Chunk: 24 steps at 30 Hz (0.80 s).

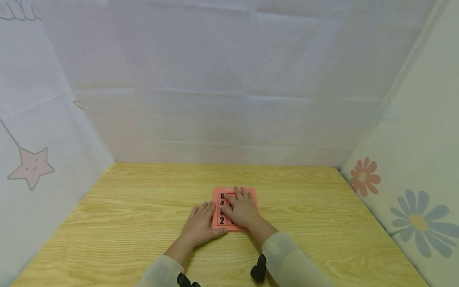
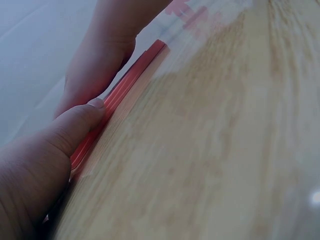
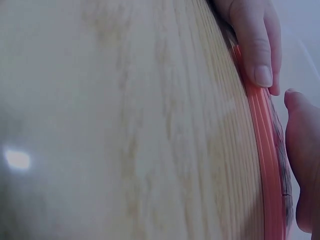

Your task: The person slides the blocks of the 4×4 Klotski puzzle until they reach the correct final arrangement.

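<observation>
A pink number slide puzzle (image 1: 216,229) lies flat on the wooden table, its black-numbered tiles partly covered. My left hand (image 1: 200,226) rests at its near left corner, fingers stretched along the left side. The left thumb (image 2: 82,122) presses on the puzzle's front edge, also seen beside the pink frame (image 3: 267,150) in the right wrist view. Spread across the tiles from the right is my right hand (image 1: 244,209), its fingers extended and touching the tile area. That hand hides the right-hand columns; 8, 4, 3 and 2 show down the left column.
The wood-grain table (image 1: 143,211) extends around the puzzle on all sides. A pale cloth wall (image 1: 229,119) stands behind it, with printed side walls bearing a star (image 1: 31,167) and flowers (image 1: 417,221). Black wrist mounts (image 1: 259,270) sit at the sleeves.
</observation>
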{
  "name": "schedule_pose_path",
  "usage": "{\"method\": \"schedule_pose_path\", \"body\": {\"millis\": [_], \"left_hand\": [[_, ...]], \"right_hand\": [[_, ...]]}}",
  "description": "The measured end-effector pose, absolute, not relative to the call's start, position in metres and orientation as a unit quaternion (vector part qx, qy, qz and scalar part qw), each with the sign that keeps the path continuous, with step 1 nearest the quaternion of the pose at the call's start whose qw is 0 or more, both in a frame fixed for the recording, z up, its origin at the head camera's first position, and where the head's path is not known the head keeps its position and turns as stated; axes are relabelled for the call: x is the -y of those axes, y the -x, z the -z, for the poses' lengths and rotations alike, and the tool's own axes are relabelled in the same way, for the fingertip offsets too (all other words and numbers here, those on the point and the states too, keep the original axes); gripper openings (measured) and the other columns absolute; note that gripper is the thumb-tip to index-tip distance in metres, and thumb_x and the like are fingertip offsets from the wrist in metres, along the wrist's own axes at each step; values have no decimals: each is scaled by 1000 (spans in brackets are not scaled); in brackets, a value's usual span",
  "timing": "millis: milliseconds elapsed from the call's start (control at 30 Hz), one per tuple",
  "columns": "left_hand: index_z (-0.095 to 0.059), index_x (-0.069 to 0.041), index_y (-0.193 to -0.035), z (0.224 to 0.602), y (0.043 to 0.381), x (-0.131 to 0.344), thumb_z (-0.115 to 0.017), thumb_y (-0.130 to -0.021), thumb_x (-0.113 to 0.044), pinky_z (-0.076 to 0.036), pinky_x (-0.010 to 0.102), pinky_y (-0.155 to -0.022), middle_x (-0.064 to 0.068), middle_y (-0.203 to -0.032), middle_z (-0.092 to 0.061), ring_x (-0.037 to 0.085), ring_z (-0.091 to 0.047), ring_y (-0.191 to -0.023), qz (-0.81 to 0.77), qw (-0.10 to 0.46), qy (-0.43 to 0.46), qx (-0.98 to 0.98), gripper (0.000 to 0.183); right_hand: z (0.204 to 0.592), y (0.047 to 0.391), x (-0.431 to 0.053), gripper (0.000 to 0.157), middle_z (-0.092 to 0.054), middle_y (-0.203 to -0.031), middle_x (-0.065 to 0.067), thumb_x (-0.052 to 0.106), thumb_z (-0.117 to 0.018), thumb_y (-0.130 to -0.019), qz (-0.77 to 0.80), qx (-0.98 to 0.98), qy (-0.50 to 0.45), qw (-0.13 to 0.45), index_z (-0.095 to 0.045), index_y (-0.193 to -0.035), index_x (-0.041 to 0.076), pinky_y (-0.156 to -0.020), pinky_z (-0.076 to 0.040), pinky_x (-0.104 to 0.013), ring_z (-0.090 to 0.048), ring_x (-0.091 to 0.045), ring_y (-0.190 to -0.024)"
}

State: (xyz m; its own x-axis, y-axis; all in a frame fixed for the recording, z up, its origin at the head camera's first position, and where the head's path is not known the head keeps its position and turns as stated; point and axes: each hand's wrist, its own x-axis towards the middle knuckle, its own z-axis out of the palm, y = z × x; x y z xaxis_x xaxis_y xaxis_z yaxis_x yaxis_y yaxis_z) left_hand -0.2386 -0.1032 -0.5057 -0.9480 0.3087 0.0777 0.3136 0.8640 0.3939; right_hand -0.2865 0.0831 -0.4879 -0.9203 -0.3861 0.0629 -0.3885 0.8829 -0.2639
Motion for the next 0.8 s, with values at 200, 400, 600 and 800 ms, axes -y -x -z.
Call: {"method": "schedule_pose_path", "body": {"millis": [200, 400, 600, 800], "left_hand": [[-32, -5, -153, 505, 238, 103, -58, -81, -74, -17, 56, -123, 13, -159, -33, 32, -25, -150, 205, 9, 165, 965, 103], [-33, -4, -153, 505, 238, 104, -58, -81, -74, -17, 56, -123, 14, -159, -33, 33, -25, -150, 204, 9, 164, 965, 103], [-33, -4, -153, 505, 239, 104, -58, -80, -75, -15, 55, -124, 13, -159, -33, 32, -24, -150, 204, 6, 161, 966, 105], [-34, -3, -152, 506, 239, 105, -59, -79, -75, -16, 55, -123, 14, -159, -34, 32, -25, -150, 206, 6, 165, 965, 105]], "right_hand": [[489, 285, -77, 61, -21, -164, -13, 64, -32, -99, -126, 971, -205, -2, -42, -150, 31, -122, -15, -60, -12, -37, -152], [486, 283, -77, 61, -21, -164, -13, 63, -33, -99, -138, 969, -205, -6, -43, -149, 30, -122, -14, -60, -11, -38, -152], [487, 282, -81, 61, -20, -164, -13, 63, -33, -99, -137, 970, -202, -6, -41, -150, 30, -123, -12, -59, -12, -37, -152], [489, 283, -84, 62, -21, -164, -13, 64, -32, -99, -132, 971, -200, -8, -41, -150, 31, -123, -14, -58, -12, -37, -153]]}}
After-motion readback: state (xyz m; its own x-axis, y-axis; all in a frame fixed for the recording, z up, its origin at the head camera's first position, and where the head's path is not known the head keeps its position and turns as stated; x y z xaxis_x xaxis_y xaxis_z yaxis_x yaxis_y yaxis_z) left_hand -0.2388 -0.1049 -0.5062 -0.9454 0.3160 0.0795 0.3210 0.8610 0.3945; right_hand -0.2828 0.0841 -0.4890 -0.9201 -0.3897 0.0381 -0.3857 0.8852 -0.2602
